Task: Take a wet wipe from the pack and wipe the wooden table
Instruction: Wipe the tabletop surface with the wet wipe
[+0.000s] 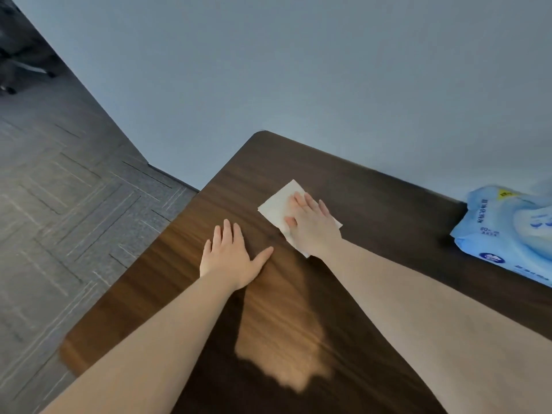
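Right hand (313, 227) flat, fingers spread, palm pressing white wet wipe (276, 209) onto dark wooden table (373, 201) near far left corner. Left hand (231, 258) open, flat on bare wood just beside wipe, holding nothing. Blue wipe pack (507, 231) at right edge, well apart from hands.

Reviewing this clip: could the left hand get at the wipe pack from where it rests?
Probably not directly. The left hand lies flat on the table, and the right hand, pressing the wet wipe, lies between it and the pack at the far right.
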`<state>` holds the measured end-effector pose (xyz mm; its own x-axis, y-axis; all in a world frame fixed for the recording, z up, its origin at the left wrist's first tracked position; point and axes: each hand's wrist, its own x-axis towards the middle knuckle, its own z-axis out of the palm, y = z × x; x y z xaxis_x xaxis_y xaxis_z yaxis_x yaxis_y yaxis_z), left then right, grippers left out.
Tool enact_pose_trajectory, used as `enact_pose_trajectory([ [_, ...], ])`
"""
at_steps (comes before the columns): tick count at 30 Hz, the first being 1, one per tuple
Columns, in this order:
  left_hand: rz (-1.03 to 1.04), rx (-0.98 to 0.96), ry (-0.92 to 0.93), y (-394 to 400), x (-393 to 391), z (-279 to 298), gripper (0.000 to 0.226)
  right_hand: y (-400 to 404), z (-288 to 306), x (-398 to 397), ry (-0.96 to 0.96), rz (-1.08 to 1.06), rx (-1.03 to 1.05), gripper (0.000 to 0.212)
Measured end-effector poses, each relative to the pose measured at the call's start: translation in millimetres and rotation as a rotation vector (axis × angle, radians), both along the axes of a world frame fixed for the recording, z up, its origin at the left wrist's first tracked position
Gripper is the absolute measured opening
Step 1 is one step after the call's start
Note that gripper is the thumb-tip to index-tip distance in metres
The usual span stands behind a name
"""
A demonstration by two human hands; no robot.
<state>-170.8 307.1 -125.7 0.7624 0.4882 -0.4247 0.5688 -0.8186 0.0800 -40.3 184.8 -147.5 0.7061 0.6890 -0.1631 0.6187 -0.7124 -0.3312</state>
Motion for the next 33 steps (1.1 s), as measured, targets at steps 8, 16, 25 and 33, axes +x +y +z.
enact_pose_trajectory([
  [8,-0.061,0.052,-0.021,13,-19,-25,0.115,80,-19,6,-0.031,-0.144,-0.095,0.064],
  [16,-0.076,0.068,-0.071,15,-20,-29,0.114,108,-26,5,-0.182,-0.001,-0.075,0.057],
  [25,-0.086,0.080,-0.022,15,-20,-29,0.113,85,-25,10,-0.065,0.089,-0.115,0.061],
  [33,-0.204,0.138,-0.067,8,-18,-17,0.108,-8,-26,-14,-0.003,-0.213,-0.080,0.061],
])
